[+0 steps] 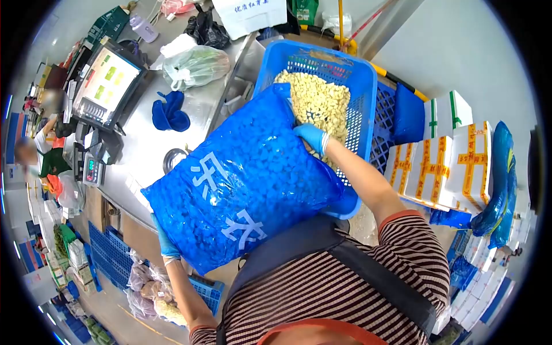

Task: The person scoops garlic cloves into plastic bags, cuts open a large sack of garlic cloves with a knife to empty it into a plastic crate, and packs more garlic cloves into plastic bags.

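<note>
Currently, the plump blue bag (253,172) lies slantwise across the view, overlapping the right edge of the metal table (201,99) and the left edge of the blue crate (368,109). The gloved left hand (167,241) clasps its left end, fingers partly hidden; the gloved right hand (312,137) curls at its opposite side, above pale pieces (319,98), its exact pinch impossible to tell.

Your gloved left hand (165,240), lower left of frame, holds the filled blue bag (253,167) at centre, and your gloved right hand (312,138), right of centre, holds its opposite edge over the blue basket (363,123) containing pale pieces (328,100).
</note>
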A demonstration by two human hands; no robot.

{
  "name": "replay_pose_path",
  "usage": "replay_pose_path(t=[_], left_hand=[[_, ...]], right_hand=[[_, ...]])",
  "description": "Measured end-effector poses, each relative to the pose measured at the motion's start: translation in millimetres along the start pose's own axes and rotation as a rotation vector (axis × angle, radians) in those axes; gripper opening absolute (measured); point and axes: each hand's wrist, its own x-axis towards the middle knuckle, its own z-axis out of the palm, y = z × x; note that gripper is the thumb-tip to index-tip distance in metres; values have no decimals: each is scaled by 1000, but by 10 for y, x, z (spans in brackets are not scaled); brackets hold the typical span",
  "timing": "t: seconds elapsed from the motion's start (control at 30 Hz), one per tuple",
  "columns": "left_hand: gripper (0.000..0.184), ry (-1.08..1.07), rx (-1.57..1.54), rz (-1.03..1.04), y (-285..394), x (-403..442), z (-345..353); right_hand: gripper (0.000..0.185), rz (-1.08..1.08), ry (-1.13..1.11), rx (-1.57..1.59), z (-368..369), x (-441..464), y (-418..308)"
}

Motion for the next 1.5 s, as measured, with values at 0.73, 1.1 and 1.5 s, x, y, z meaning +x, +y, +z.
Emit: replay_pose_path(t=[0.73, 1.1, 1.5], left_hand=[[72, 115, 108, 80, -66, -137, 22], [74, 129, 125, 62, -33, -142, 144], [74, 192, 278, 94, 151, -318, 448]], right_hand=[[40, -536, 459, -915, 152, -65, -690], [36, -433, 38, -1248, 193, -256, -329], [34, -134, 69, -1514, -551, -1997, 456]])
